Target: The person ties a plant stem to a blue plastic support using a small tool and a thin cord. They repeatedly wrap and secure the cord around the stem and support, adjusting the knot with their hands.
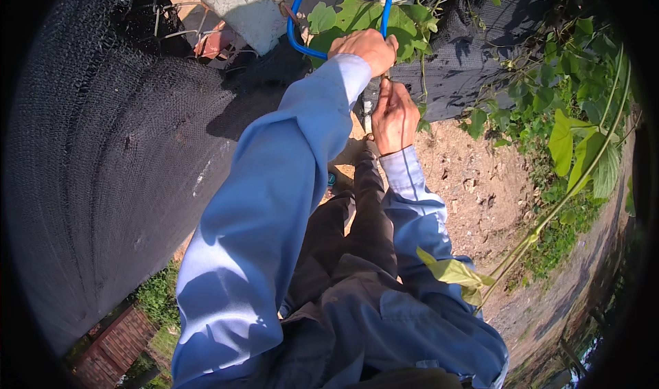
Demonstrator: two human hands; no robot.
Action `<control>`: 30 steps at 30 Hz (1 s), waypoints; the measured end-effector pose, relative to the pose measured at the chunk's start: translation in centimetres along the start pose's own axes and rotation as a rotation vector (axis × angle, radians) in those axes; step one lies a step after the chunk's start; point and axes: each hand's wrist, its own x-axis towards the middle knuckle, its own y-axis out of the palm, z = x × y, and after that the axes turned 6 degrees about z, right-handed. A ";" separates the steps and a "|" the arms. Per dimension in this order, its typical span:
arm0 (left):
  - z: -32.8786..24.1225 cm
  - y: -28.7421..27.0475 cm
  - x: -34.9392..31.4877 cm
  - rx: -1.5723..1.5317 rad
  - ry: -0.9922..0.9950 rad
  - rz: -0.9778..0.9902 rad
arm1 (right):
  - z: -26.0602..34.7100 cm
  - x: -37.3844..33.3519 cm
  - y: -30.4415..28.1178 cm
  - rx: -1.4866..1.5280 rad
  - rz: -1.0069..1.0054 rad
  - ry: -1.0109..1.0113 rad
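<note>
Both hands are near the top centre of the view, close together, the left slightly farther up than the right. Left hand (367,51): fingers curled, back of the hand toward the camera, beside the lower right of a blue frame (290,26); whether it grips the frame or something behind it, cannot tell. Right hand (395,118): just below the left, thumb and fingers drawn together at a thin, dark piece; kind of piece and firmness of hold not resolved. The blue frame, a bent tube with rounded corners, lies at the upper edge and is partly cut off there; broad green leaves (357,15) show within its outline and to its right. Left of the frame: a pale grey slab (247,11), tilted, with a reddish fragment (211,42) near its lower left. Black netting (123,128) covers much of the left side, creased and sagging; a further dark stretch runs behind the leaves at upper right. Both sleeves (268,176) are light blue, trousers (371,203) dark. Below and right of the hands, sunlit brown soil (473,169), scattered with small debris. Right side: dense greenery (542,100), and a long vine (535,235) crossing diagonally in front of it, a yellowish leaf (453,273) at its lower end overlapping the right arm.
</note>
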 end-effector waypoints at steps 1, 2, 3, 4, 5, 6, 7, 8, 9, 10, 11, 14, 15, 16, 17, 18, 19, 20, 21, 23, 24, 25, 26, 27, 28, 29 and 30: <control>0.0 -0.2 0.3 -0.055 -0.006 -0.019 | -0.2 0.2 -0.1 -0.010 0.013 -0.017; 0.1 -0.2 0.5 -0.039 0.005 -0.015 | -0.2 0.4 -0.2 -0.022 0.024 -0.034; 0.2 -0.2 0.7 -0.024 0.017 -0.011 | 0.0 0.6 -0.2 0.040 0.020 0.013; 0.4 -0.4 0.7 -0.007 0.026 -0.009 | 0.0 0.6 0.0 0.110 0.036 0.073; 0.5 -0.5 0.4 -0.010 0.034 -0.006 | -0.2 0.4 0.3 0.178 0.051 0.135; 1.0 -0.3 0.5 -0.028 0.033 0.000 | -0.6 0.2 1.0 0.251 0.069 0.191; 1.4 -0.1 0.7 -0.046 0.032 0.007 | -0.8 -0.1 1.5 0.492 0.048 0.244; 1.2 -0.1 0.8 -0.062 0.044 0.026 | -1.0 0.0 1.6 0.513 0.011 0.224; 0.9 -0.2 1.2 -0.076 0.045 0.044 | -1.1 0.1 1.8 0.533 -0.027 0.203; 0.9 -0.4 1.2 -0.084 0.024 0.051 | -1.0 0.3 1.9 0.563 -0.058 0.180; 0.8 -0.6 1.1 -0.092 0.004 0.060 | -1.0 0.6 1.2 0.341 -0.039 0.077; 1.4 -0.3 2.0 -0.093 0.016 0.052 | -1.8 1.7 0.0 0.009 0.054 -0.088; 1.7 0.0 2.4 -0.089 0.032 0.045 | -1.6 1.8 -0.1 0.035 0.049 -0.110; 1.8 0.2 2.6 -0.087 0.032 0.038 | -1.3 1.8 -0.2 0.113 0.075 -0.032; 1.9 0.3 2.8 -0.085 0.033 0.032 | -1.1 1.7 -0.4 0.191 0.101 0.045; 2.0 0.4 3.0 -0.082 0.032 0.025 | -0.7 1.4 -0.5 0.270 0.127 0.122; 1.8 0.2 2.9 -0.079 0.023 0.041 | -0.1 1.0 -0.3 0.756 0.232 0.501; 1.7 0.1 2.7 -0.075 0.013 0.056 | 0.1 0.7 -0.9 1.066 0.320 0.656; 1.5 -0.1 2.5 -0.071 0.002 0.072 | 0.4 0.7 -1.7 1.429 0.343 0.829; 1.1 -0.7 2.3 -0.112 -0.019 0.113 | 0.1 0.7 -1.9 1.955 0.402 0.956; 1.0 -0.9 2.2 -0.133 -0.030 0.133 | -0.2 0.5 -1.7 2.068 0.409 0.961; 1.0 -0.8 2.4 -0.101 -0.022 0.103 | -0.3 0.5 -1.6 2.183 0.417 0.958; 1.3 -0.3 2.7 -0.070 -0.015 0.072 | -0.4 0.5 -1.4 2.298 0.425 0.953; 1.5 0.1 2.9 -0.039 -0.007 0.042 | -0.3 0.4 -1.1 2.400 0.398 0.938; 1.7 0.3 3.0 -0.063 0.000 0.062 | -0.3 0.5 -0.9 2.406 0.400 0.945; 2.0 0.4 3.1 -0.087 0.007 0.082 | -0.3 0.8 -0.6 2.412 0.402 0.953; 2.2 0.6 3.2 -0.111 0.014 0.103 | -0.5 1.0 -0.4 2.418 0.404 0.961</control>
